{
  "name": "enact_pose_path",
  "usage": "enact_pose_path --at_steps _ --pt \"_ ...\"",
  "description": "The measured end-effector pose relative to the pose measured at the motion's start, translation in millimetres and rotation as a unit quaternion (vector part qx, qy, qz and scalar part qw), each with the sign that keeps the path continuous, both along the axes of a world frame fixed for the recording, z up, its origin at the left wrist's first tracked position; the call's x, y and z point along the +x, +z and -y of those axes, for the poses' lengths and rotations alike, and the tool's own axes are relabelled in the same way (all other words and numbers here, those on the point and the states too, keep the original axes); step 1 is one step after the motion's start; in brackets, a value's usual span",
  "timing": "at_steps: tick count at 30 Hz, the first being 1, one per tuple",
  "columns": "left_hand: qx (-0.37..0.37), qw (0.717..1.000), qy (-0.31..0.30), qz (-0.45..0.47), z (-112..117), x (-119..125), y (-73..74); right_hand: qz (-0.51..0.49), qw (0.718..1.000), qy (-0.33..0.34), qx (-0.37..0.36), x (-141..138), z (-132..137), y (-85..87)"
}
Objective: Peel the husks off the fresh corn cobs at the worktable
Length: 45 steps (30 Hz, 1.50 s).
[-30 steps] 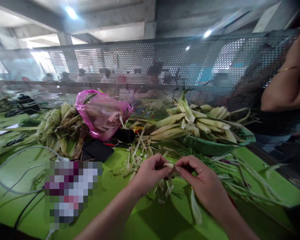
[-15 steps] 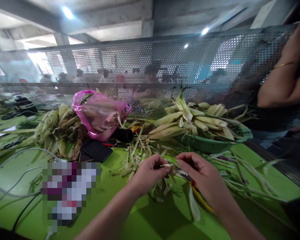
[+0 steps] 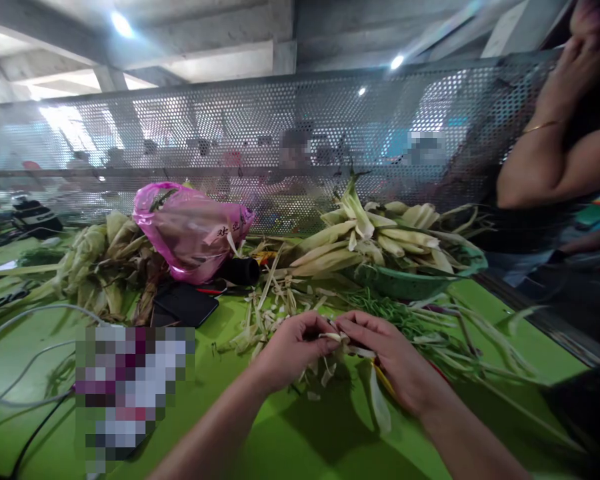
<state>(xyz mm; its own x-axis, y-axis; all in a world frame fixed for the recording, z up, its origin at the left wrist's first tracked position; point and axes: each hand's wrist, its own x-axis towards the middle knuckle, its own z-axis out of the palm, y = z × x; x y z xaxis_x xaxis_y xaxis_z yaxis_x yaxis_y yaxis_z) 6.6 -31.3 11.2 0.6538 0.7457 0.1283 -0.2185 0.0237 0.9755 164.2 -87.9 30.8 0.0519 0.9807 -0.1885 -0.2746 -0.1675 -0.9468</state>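
Observation:
In the middle of the head view, my left hand (image 3: pixel 293 347) is closed in a pinch on a small pale piece of corn husk (image 3: pixel 334 337). My right hand (image 3: pixel 387 353) meets it there, thumb and fingers closed at the same piece. Tucked under my right palm are scissors with yellow and red handles (image 3: pixel 384 382); the fingers mostly hide their blades. Below the hands a long pale husk strip (image 3: pixel 380 403) hangs down. Small husk scraps (image 3: pixel 275 313) lie heaped just beyond my left hand.
A green basket (image 3: pixel 405 283) piled with corn husks (image 3: pixel 360 233) stands at back right, beside green strands (image 3: pixel 390 313). On the left are a pink plastic bag (image 3: pixel 190 233), a husk bundle (image 3: pixel 95 260), a black phone (image 3: pixel 187 307) and cables (image 3: pixel 25 310). Another person's arm (image 3: pixel 535 173) is at right.
My right hand has moved in toward my left, so their fingertips now meet at the husk piece. The scissor blades show less. The whole view has shifted slightly.

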Motion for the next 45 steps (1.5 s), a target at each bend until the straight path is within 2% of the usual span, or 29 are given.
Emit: enact_pose_path --at_steps 7,10,15,18,20,22,24,26,27,32,34,38,43,45 --pt "0.014 1.0 -0.019 -0.015 1.1 -0.2 0.4 0.0 1.0 -0.009 -0.007 1.5 -1.2 -1.6" --pt "0.011 0.999 -0.006 -0.034 1.2 -0.9 -0.8 0.021 0.998 -0.043 0.033 0.8 -0.6 -1.6" --pt "-0.042 0.997 -0.037 -0.043 2.9 -1.7 0.6 0.055 0.985 -0.126 0.106 -2.2 -0.7 -1.9" --pt "-0.053 0.998 -0.032 -0.033 3.2 -0.8 2.4 0.094 0.977 -0.138 0.131 -0.8 -1.3 -3.2" --pt "-0.048 0.998 -0.002 -0.037 2.7 0.3 3.0 0.166 0.963 -0.141 0.156 1.5 -1.0 -2.9" --pt "-0.041 0.997 0.036 -0.047 1.9 1.5 2.8 0.277 0.926 -0.154 0.204 3.6 -0.1 -1.2" --pt "-0.04 0.997 0.054 -0.047 0.9 2.5 2.0 0.387 0.869 -0.154 0.267 4.6 1.0 1.1" --pt "-0.044 0.997 0.059 -0.03 -0.3 3.0 0.8 0.461 0.817 -0.136 0.317 4.5 1.5 2.8" --pt "-0.047 0.997 0.061 -0.018 -0.8 3.0 0.1 0.483 0.8 -0.127 0.332 4.2 1.4 3.1" --pt "-0.045 0.997 0.067 -0.012 -1.8 1.5 -1.4 0.548 0.764 -0.096 0.326 4.9 -0.5 1.4" --pt "-0.016 0.997 0.069 -0.044 -0.5 0.5 -0.1 0.592 0.73 -0.071 0.333 5.6 -0.8 0.9" --pt "0.039 0.989 0.082 -0.114 2.9 0.1 5.0 0.673 0.64 -0.055 0.367 4.1 0.4 1.5" --pt "-0.029 0.993 0.091 -0.067 1.6 3.2 3.5 0.707 0.581 -0.12 0.386 -1.7 3.0 2.4" --pt "-0.039 0.993 0.088 -0.063 0.3 3.6 1.0 0.727 0.552 -0.123 0.388 -3.4 4.0 2.7"
